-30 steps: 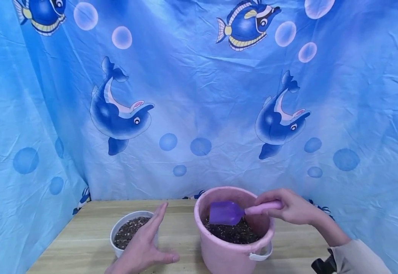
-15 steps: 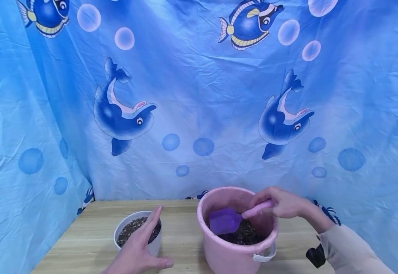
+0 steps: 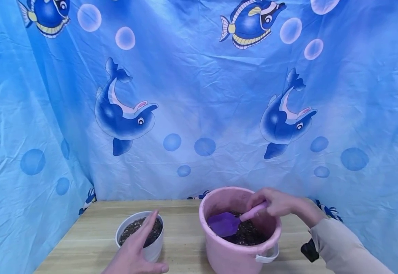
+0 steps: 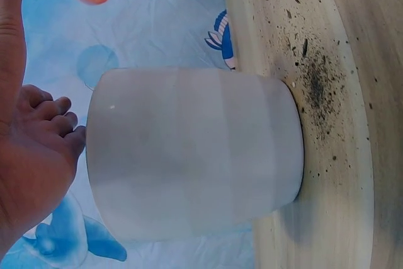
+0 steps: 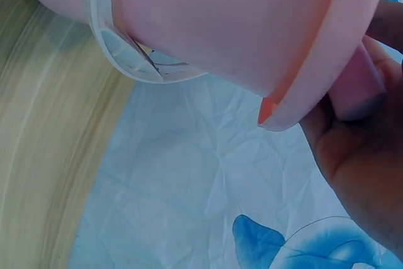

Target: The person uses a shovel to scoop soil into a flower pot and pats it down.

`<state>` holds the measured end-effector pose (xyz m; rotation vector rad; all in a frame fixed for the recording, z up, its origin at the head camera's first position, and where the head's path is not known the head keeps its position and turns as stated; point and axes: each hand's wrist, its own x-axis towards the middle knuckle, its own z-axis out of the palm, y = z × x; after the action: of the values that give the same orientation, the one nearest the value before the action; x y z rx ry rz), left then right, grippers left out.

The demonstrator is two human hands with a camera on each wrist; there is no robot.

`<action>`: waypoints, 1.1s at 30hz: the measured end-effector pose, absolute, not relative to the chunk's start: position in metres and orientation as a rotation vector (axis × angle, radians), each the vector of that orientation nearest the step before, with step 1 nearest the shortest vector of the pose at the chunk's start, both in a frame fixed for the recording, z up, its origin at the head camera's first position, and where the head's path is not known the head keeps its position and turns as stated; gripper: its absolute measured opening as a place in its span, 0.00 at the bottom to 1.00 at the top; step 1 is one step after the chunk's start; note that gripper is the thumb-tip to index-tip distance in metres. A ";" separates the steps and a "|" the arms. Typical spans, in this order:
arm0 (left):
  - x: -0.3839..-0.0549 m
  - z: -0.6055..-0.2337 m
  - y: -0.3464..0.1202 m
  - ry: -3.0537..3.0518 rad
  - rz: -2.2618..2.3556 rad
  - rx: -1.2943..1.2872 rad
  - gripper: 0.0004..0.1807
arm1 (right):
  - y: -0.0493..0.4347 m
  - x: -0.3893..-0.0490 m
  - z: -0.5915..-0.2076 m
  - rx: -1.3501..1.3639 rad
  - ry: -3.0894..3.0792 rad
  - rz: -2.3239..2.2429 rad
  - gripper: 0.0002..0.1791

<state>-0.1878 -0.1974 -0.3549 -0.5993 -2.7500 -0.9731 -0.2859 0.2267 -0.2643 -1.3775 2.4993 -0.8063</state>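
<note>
My right hand (image 3: 276,202) grips the pink handle (image 5: 357,89) of a small shovel with a purple blade (image 3: 224,223). The blade is down inside a pink bucket (image 3: 233,257), tilted over the dark soil (image 3: 248,232) there. In the right wrist view the bucket's rim hides part of that hand. My left hand (image 3: 133,247) is held over the near side of a white pot (image 4: 195,155), fingers extended and thumb apart, with nothing in its grasp. Dark soil flecked with white (image 3: 130,230) fills the pot, partly covered by the hand in the head view.
Both containers stand on a wooden table (image 3: 181,228). Crumbs of soil (image 4: 320,86) are scattered on it beside the pot. The bucket's white carrying handle (image 5: 135,61) hangs at its side. A blue sea-print cloth (image 3: 199,95) surrounds the table at the back and sides.
My right hand has lowered the shovel deeper into the bucket, moving slightly left and tilting the blade down toward the soil. My left hand has shifted slightly down beside the pot.
</note>
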 end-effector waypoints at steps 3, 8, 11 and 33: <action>-0.187 -0.354 -0.199 -2.742 -0.985 -0.603 0.67 | 0.225 -0.288 -0.263 -1.393 2.506 -0.780 0.22; -0.184 -0.353 -0.200 -2.768 -1.040 -0.601 0.67 | 0.219 -0.288 -0.263 -1.339 2.558 -0.725 0.22; -0.183 -0.355 -0.201 -2.761 -1.010 -0.604 0.68 | 0.216 -0.286 -0.264 -1.295 2.589 -0.708 0.21; -0.174 -0.362 -0.210 -2.629 -0.861 -0.538 0.62 | 0.216 -0.274 -0.282 -1.291 2.857 -0.682 0.13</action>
<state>-0.1739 -0.2098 -0.3624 -0.5382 -2.6289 -0.8606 -0.2736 0.2160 -0.2815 -1.2911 2.8571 -0.6820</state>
